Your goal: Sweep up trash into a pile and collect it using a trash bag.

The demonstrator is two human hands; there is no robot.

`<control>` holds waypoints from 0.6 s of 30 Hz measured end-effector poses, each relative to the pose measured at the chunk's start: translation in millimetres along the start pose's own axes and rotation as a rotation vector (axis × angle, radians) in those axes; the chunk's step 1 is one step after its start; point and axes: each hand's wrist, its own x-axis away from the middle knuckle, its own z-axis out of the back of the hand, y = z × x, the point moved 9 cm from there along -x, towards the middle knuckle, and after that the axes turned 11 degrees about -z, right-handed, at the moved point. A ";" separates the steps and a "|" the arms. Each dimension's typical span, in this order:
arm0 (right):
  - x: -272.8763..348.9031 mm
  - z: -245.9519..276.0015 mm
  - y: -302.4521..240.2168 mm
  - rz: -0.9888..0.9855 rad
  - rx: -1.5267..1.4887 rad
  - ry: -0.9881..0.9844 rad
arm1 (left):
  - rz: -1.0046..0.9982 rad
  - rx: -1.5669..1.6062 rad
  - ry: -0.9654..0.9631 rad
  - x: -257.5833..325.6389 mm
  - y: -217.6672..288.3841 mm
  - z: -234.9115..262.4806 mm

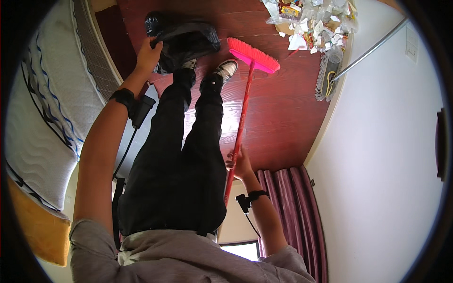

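Gripping the gathered top of a crumpled black plastic rubbish bag (186,40), the left hand (148,55) is closed on the film, arm stretched forward and down so the bag sits low by the person's feet on the dark red-brown wooden floor (283,108). Holding it by the neck seems meant to keep the bag's mouth up and within reach of the sweepings.

The right hand (240,162) is wrapped round the slim red handle of a broom with a bright pink bristle head (253,55). The grip sits about halfway up the shaft, and the handle leans so the head rests on the floor just ahead of the right shoe, a one-handed hold that looks suited to steadying the broom while the other hand is busy with the bag.

Beyond the broom head, well apart from the bag, a heap of white paper scraps and clear wrappers (314,21) lies on the floor against the white wall (387,155). Near it lies a grey string mop head on a long metal pole (330,70), the pole slanting up along the wall. A white quilted mattress with blue stitching (42,118) fills the left side, close beside the left arm. Purple curtains (295,212) hang behind the right forearm. The person's own legs in black trousers stand between bag and broom shaft, and the broom head lies between the bag and the litter.
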 end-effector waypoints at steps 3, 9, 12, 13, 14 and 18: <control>3.4 6.0 -31.9 0.320 0.430 0.214 | 0.215 0.071 -0.012 5.5 -9.8 -29.9; 82.9 18.7 21.3 0.442 0.661 0.325 | 0.139 0.013 0.176 11.1 25.0 -24.4; 121.2 25.6 38.9 0.380 0.728 0.325 | 0.102 0.173 0.301 4.4 29.6 -13.7; 131.2 29.5 39.3 0.390 0.782 0.361 | 0.105 0.176 0.300 4.4 34.8 -13.5; 138.4 33.2 39.2 0.388 0.784 0.366 | 0.108 0.143 0.354 3.2 39.1 -6.7; 129.2 10.3 -5.1 0.443 1.022 0.394 | 0.004 0.123 0.292 -19.6 50.2 -12.6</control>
